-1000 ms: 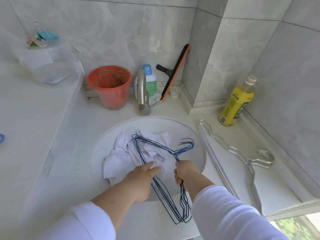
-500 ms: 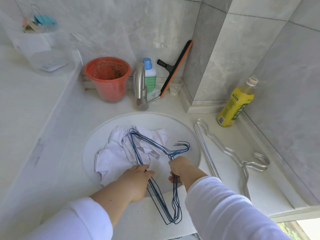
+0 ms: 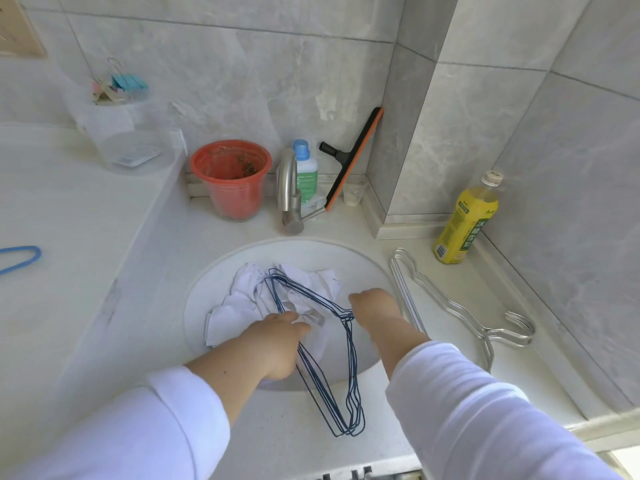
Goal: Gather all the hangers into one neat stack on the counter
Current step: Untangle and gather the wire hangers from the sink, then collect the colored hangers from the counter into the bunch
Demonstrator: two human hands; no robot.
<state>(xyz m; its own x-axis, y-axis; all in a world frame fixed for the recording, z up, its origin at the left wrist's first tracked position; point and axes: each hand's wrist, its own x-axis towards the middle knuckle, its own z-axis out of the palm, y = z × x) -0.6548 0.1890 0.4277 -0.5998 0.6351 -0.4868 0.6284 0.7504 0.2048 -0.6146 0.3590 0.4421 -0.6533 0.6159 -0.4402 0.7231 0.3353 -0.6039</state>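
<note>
— What are the hands doing?

— The left hand is curled over one side of the bundle of blue wire hangers, fingers closed round the wires. The right hand sits at the neck of the same bundle, where the wires meet; its fingers bend downward and away from the camera, so I cannot tell whether they are pinched on the hooks or only resting there.

— And where does the bundle lie?

— Between the two hands, across the round sink. Its far corner rests on crumpled white cloth beyond the left hand; its near corner reaches over the rim onto the counter between the two sleeves.

— Any other hangers?

— A set of silver metal hangers lies flat on the counter just right of the right hand, partly hidden behind that forearm. Far to the left, a light blue hanger is cut off by the frame edge.

— Farther out?

— Beyond the hands stand a tap, an orange bucket, a white bottle with a blue cap, partly behind the tap, and a squeegee leaning on the wall. A yellow bottle stands beyond the silver hangers.
</note>
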